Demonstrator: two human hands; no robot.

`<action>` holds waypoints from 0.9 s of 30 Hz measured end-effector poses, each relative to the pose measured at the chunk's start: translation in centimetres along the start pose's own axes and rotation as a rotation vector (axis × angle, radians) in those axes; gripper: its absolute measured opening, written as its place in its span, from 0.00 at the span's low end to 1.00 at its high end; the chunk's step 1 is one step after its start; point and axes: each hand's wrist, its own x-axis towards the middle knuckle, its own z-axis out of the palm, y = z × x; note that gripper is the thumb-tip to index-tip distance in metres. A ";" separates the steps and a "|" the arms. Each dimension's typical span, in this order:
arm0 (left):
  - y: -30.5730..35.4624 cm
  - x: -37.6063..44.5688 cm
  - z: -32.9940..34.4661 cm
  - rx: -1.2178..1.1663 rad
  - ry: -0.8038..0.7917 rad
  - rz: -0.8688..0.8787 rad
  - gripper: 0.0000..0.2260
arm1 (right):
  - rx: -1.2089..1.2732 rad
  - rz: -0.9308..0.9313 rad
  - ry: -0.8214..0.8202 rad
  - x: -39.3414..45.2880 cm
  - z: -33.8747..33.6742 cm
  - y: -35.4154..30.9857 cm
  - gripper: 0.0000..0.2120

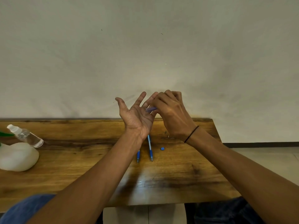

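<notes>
Both forearms rise from the near edge of the frame and meet above the far half of the wooden surface (80,159), the hands lifted clear of it in front of the pale wall (145,46).

The left hand (137,118) is turned palm up and tilted toward the person. Its fingers are straight and spread, the thumb is out to the left, and it grips nothing. The wrist is bent back a little, and the forearm runs down toward the lower left corner.

The right hand (172,113) comes in from the right with its back to the camera and its knuckles uppermost. Its fingers are curled, and they pinch a pen part (151,109), a short, pale blue, see-through piece. Only the left end of the piece shows; the rest is hidden behind the fingers. That end lies over the base of the left hand's fingers, but whether it touches them cannot be told. A thin black band (191,134) circles the right wrist.

Below the hands, two blue-and-white pens lie side by side on the surface, tips toward the person: the left pen (138,156), partly hidden by the left forearm, and the right pen (150,149). A small blue bit (162,148) sits just right of them.

Far to the left, a clear bottle (25,135) lies tipped against a white lump (17,156).
</notes>
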 end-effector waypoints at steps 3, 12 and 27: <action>-0.1 0.1 -0.2 0.013 -0.001 -0.001 0.46 | -0.003 -0.009 0.002 0.0 -0.1 0.1 0.16; 0.1 0.0 -0.1 -0.008 -0.012 -0.020 0.46 | -0.002 0.017 -0.009 -0.1 -0.2 -0.2 0.20; 0.1 0.1 -0.1 0.001 0.002 -0.038 0.46 | -0.007 0.031 -0.027 -0.4 0.2 -0.1 0.18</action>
